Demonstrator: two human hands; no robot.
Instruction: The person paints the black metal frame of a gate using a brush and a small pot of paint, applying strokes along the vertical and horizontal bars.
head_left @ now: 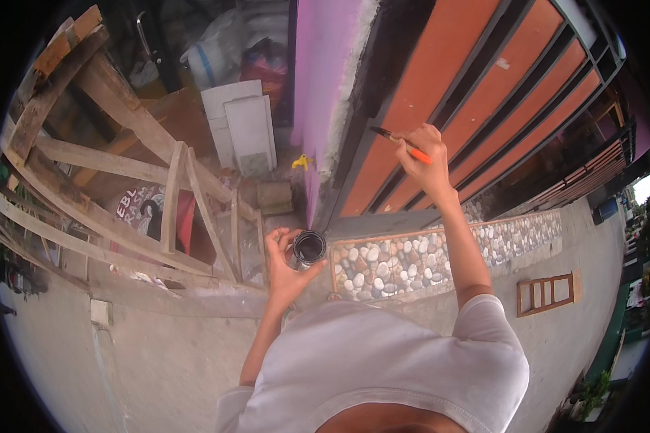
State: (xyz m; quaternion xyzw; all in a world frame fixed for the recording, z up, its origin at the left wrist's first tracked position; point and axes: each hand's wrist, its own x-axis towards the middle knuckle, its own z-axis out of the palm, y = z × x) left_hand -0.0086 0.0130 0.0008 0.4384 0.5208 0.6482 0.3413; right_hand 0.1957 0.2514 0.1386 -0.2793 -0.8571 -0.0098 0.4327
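Note:
My left hand [285,271] is wrapped round a small open can of dark paint [310,247], held upright in front of my chest. Up and to the right, my right hand [424,157] grips a paintbrush [415,153] by its orange handle. The dark bristles point left and are at or very near the black frame of a gate [359,155]; whether they touch it I cannot tell. Orange panels [477,101] fill the gate between black bars.
Left stands a wooden frame of rough boards [97,155]. Pale flat panels [247,130] lean behind it, near a yellow tap [300,162] and a purple wall [323,79]. A pebble-faced ledge [440,260] runs under the gate. A small wooden ladder-like frame [546,294] lies right on the concrete.

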